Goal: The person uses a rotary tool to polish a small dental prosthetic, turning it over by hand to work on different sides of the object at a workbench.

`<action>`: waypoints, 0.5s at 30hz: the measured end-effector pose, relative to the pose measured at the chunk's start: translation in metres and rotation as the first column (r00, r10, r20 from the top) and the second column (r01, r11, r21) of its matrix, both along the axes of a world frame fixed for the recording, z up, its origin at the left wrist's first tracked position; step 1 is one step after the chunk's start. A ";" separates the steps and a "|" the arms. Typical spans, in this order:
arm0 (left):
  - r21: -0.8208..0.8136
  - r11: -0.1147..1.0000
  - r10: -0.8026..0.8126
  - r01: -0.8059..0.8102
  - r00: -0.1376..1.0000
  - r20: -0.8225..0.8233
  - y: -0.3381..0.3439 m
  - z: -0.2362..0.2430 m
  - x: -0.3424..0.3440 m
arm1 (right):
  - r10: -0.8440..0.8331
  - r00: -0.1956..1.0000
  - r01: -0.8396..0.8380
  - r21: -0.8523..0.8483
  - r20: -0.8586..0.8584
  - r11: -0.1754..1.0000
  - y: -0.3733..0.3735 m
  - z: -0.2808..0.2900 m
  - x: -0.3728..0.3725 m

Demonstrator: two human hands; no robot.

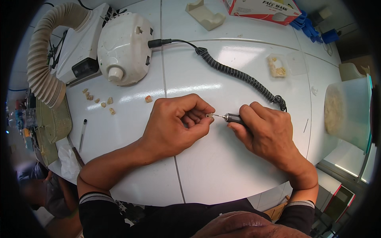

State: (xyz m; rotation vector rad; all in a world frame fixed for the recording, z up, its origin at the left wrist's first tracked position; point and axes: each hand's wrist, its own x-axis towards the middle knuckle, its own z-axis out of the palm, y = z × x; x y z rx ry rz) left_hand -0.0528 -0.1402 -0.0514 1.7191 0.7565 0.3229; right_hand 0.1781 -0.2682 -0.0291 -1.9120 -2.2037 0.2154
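Over the middle of the white table, my left hand [174,125] pinches a small cream, tooth-like piece [209,115] between thumb and fingertips. My right hand [265,133] is wrapped round a dark rotary handpiece [234,118], which points left. Its thin metal bit [218,116] reaches the piece; whether the tip touches it is too small to tell. A coiled black cable [238,75] lies behind my right hand and leads to a rounded white control unit [125,47]. Several similar cream pieces [103,104] lie scattered left of my left hand, and one with an orange patch [148,99] sits closer to it.
A ribbed beige hose [39,59] curves down at the far left. On the left lie a pen [83,135] and a white plastic bag [69,160]. A small clear box [276,66], a cream stand [204,16] and a mask carton [264,11] sit farther back. A translucent tub [345,113] stands right.
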 end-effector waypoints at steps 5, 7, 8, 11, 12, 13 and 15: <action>0.015 1.000 -0.002 0.002 1.000 0.004 0.000 0.000 0.000 | 0.007 1.000 -0.007 -0.009 -0.006 1.000 0.000 0.000 0.001; 0.013 1.000 -0.005 0.004 1.000 0.012 0.000 0.001 0.001 | -0.007 1.000 0.007 -0.009 -0.002 1.000 0.000 0.001 0.000; 0.012 1.000 -0.005 0.004 1.000 0.012 0.000 0.001 0.000 | -0.007 1.000 0.007 -0.009 -0.003 1.000 0.000 0.001 0.000; 0.023 1.000 -0.011 0.011 1.000 0.005 0.001 0.003 0.001 | 0.003 1.000 -0.003 -0.010 -0.004 1.000 0.000 0.000 0.000; 0.019 1.000 -0.016 0.016 1.000 0.008 0.001 0.003 0.001 | -0.007 1.000 0.007 -0.015 -0.003 1.000 0.000 0.000 0.000; 0.016 1.000 -0.021 0.021 1.000 0.011 0.001 0.004 0.001 | -0.018 1.000 0.018 -0.019 -0.002 1.000 0.000 0.000 0.000; 0.007 1.000 -0.025 0.025 1.000 0.014 0.000 0.002 0.000 | -0.011 1.000 0.011 -0.013 -0.007 1.000 0.000 0.000 0.000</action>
